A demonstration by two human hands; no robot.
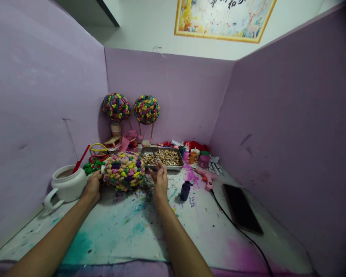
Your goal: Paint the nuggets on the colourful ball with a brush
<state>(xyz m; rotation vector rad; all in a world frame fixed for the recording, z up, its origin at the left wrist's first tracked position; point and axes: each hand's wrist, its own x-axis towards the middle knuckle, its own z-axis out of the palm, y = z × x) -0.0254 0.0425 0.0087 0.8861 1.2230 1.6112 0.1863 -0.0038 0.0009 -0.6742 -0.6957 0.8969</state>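
My left hand [92,186] is closed around the white neck end of a rounded object covered in shells [123,171], which lies on its side just above the table. Many of its shells are painted yellow, purple, pink and green; others are still plain tan. In my right hand [160,186] is a thin paintbrush [153,153], its handle pointing up and away. The right fingers are beside the shell-covered object's right end; where the bristles are I cannot make out. A small open bottle of dark purple paint [185,191] stands to the right of that hand.
Behind the hands is a metal tray of shells [175,168]. A white pot [69,186] with a red-handled tool stands left. Two colourful balls [117,107] on sticks are at the back. A pink glue gun [207,177], its cord, and a phone [242,207] lie right.
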